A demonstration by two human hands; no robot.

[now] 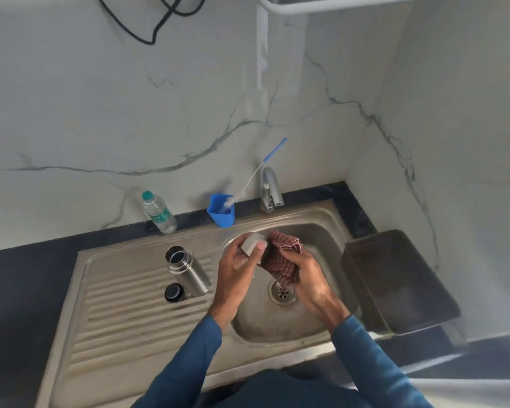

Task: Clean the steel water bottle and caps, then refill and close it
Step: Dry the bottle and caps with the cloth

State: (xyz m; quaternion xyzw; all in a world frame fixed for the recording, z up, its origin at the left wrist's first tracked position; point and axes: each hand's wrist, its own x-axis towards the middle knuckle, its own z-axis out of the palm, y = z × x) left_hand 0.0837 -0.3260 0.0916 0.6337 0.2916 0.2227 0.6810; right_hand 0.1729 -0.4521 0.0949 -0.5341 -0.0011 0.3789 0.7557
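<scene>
Over the sink basin point(321, 237), my left hand point(239, 266) grips a steel cup-shaped cap point(252, 242). Right beside it, my right hand point(305, 269) clutches a red checked cloth point(283, 257) that touches the cap. The steel water bottle point(189, 270) stands open and upright on the ribbed drainboard point(124, 307). A small black inner cap point(173, 292) lies next to its base, on the near side.
A blue cup point(222, 212) with a long bottle brush point(259, 172) stands behind the sink, left of the tap point(270, 189). A clear plastic water bottle point(159, 212) stands by the wall. A dark box point(395, 278) sits right of the basin. The drain point(282, 292) lies below my hands.
</scene>
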